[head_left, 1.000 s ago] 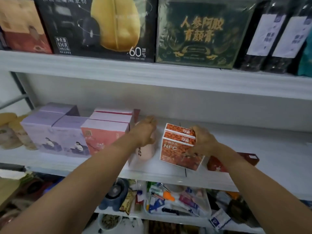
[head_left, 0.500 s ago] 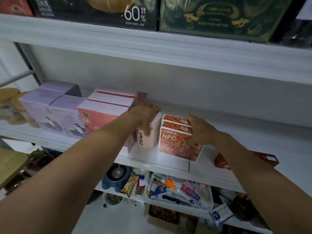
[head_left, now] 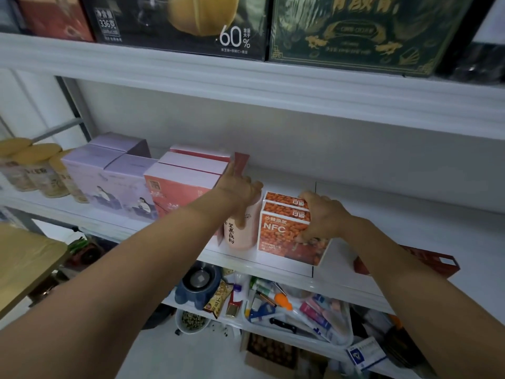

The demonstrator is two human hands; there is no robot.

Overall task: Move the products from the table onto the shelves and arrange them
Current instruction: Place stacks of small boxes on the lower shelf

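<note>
My left hand (head_left: pixel 240 188) curls over the top of the pink bottle (head_left: pixel 241 237). My right hand (head_left: pixel 323 214) grips the orange box (head_left: pixel 284 233) just right of the bottle, and both stand on the shelf (head_left: pixel 396 222) near its front edge. If I shove the box sideways, I reckon the tall bottle could topple off.

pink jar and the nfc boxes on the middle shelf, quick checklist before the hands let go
1. pink jar upright on the shelf: ok
2. left hand curled over the jar's top: ok
3. right hand gripping the orange boxes, thumb on the front face: ok
4. labels of the jar and the front box facing out: ok
5. jar and boxes touching, or a gap between them: cannot tell
6. boxes wholly on the shelf: ok, though the front corner sits near the edge
</note>
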